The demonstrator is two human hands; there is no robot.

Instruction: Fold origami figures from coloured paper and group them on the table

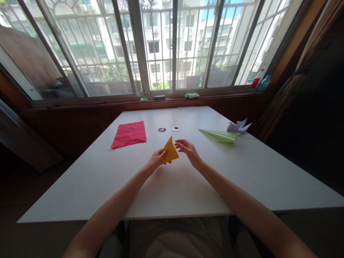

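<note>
Orange paper (170, 150), folded to a triangle with its point up, is pinched in the left hand (157, 158) above the white table (107, 179), while the open right hand (188, 148) hovers just beside it.

The left hand's (157, 158) fingers cover the lower left corner of the folded orange paper triangle (170, 151). Both forearms are cut off by the bottom edge. Small objects on the wooden windowsill (113, 104) are too small to identify.

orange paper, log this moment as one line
left hand: holds folded orange paper above white table | right hand: open, beside paper | red creased sheet far left | green paper plane right
</note>
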